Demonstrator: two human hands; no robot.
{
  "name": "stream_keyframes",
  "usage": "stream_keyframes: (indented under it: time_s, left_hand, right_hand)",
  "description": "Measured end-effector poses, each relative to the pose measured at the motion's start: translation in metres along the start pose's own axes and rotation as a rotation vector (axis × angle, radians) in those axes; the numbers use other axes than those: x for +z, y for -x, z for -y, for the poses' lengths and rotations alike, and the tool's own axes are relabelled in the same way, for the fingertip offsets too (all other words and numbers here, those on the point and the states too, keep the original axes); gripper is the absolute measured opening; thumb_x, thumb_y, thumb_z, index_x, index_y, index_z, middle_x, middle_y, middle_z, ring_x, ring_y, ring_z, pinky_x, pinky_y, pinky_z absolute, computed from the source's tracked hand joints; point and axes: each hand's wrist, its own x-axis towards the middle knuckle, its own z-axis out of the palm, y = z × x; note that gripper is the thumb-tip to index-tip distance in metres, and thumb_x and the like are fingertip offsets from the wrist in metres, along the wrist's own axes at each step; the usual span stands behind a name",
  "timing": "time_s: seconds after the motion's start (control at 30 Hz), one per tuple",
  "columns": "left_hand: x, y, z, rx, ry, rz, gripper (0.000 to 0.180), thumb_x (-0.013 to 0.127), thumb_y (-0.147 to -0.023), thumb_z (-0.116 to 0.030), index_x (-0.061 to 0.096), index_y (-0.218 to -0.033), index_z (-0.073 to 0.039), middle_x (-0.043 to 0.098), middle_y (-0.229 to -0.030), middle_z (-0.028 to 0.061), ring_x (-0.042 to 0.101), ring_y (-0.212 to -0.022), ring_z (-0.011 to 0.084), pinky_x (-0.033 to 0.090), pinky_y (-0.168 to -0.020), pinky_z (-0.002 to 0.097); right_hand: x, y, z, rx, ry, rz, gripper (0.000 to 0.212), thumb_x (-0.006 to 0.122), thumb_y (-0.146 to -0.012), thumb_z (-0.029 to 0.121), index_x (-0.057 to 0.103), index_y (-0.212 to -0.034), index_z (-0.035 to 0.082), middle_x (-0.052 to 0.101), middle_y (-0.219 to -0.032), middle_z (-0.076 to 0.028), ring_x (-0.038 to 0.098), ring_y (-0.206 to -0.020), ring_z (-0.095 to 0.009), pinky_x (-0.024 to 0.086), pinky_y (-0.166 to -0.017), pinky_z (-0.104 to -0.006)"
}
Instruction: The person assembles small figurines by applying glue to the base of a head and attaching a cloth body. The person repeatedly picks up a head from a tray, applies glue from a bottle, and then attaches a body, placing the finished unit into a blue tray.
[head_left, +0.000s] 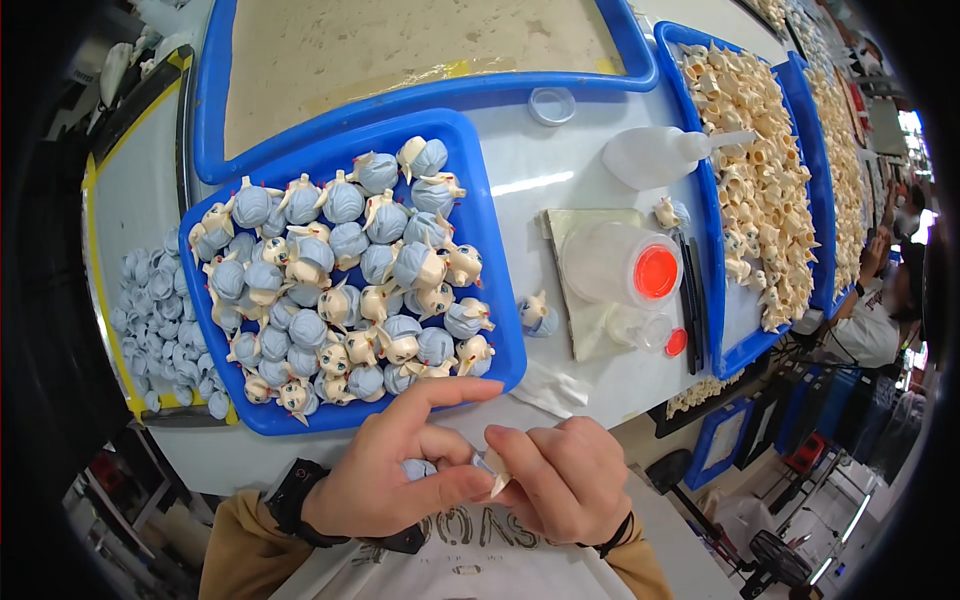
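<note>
Close to my body, my two hands meet over small doll parts. My left hand (385,480) is closed round a blue-grey doll hair piece (418,468), its index finger stretched out to the right. My right hand (570,478) pinches a cream doll head (499,478) right at the left fingertips; fingers hide most of it. Just beyond my left hand stands a blue tray (505,330) with many cream doll heads with painted eyes and blue-grey hair (335,360). A single finished-looking head (538,316) lies to the tray's right.
A white squeeze bottle (650,158), a tub with red contents (615,262), a smaller jar (638,327) and black pens (690,300) lie right of centre. Further right, a blue tray (715,250) carries cream heads. Loose hair pieces (160,320) lie left. People sit far right.
</note>
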Motion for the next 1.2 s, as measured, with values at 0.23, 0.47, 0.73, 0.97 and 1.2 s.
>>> stream_keyframes:
  time_s: [0.23, 0.47, 0.73, 0.97, 1.2]
  left_hand:
    - [0.002, 0.004, 0.000, 0.019, 0.099, 0.046, 0.060, 0.063, -0.079, -0.018, 0.028, -0.123, 0.003, 0.049, -0.064, -0.0010, 0.048, -0.064, 0.0042, 0.037, -0.061, 0.0179]
    - [-0.004, 0.010, -0.010, 0.086, 0.005, 0.088, 0.049, 0.063, -0.078, -0.012, 0.038, -0.116, 0.004, 0.057, -0.075, 0.0032, 0.050, -0.066, 0.0052, 0.038, -0.063, 0.0186]
    - [-0.030, 0.023, -0.030, 0.213, -0.149, -0.327, 0.031, 0.055, -0.080, -0.012, 0.051, -0.109, 0.000, 0.059, -0.081, 0.0040, 0.056, -0.064, 0.0065, 0.041, -0.053, 0.0161]
    - [-0.060, 0.011, -0.039, 0.376, -0.244, -0.823, 0.034, 0.055, -0.080, -0.014, 0.044, -0.109, -0.001, 0.053, -0.063, 0.0025, 0.042, -0.044, 0.0022, 0.030, -0.037, 0.0141]
    - [-0.013, 0.021, -0.014, 0.203, 0.526, -0.071, 0.035, 0.053, -0.081, -0.016, 0.041, -0.109, 0.001, 0.053, -0.084, 0.0129, 0.052, -0.063, 0.0124, 0.041, -0.050, 0.0207]
  right_hand:
    - [-0.009, -0.003, 0.001, -0.077, 0.018, 0.009, 0.029, 0.060, -0.074, 0.022, 0.059, -0.089, -0.003, 0.046, -0.066, -0.003, 0.042, -0.051, -0.013, 0.030, -0.044, -0.0238]
    - [-0.012, -0.020, 0.011, -0.044, -0.036, -0.026, 0.054, 0.070, -0.059, 0.047, 0.062, -0.089, 0.003, 0.048, -0.062, 0.000, 0.039, -0.047, -0.013, 0.029, -0.043, -0.0262]
    - [-0.033, 0.032, -0.001, 0.131, -0.027, -0.253, 0.072, 0.062, -0.066, 0.056, 0.050, -0.106, -0.003, 0.056, -0.073, -0.010, 0.051, -0.059, -0.020, 0.039, -0.052, -0.0297]
    - [-0.103, 0.075, -0.081, 0.715, 0.326, -0.573, 0.038, 0.052, -0.082, 0.016, 0.047, -0.117, 0.001, 0.049, -0.096, -0.008, 0.047, -0.075, -0.016, 0.039, -0.068, -0.0274]
    - [-0.120, 0.064, -0.134, 0.577, 0.713, -0.211, 0.041, 0.054, -0.077, 0.003, 0.047, -0.117, 0.007, 0.046, -0.106, -0.012, 0.049, -0.092, -0.027, 0.039, -0.080, -0.0336]
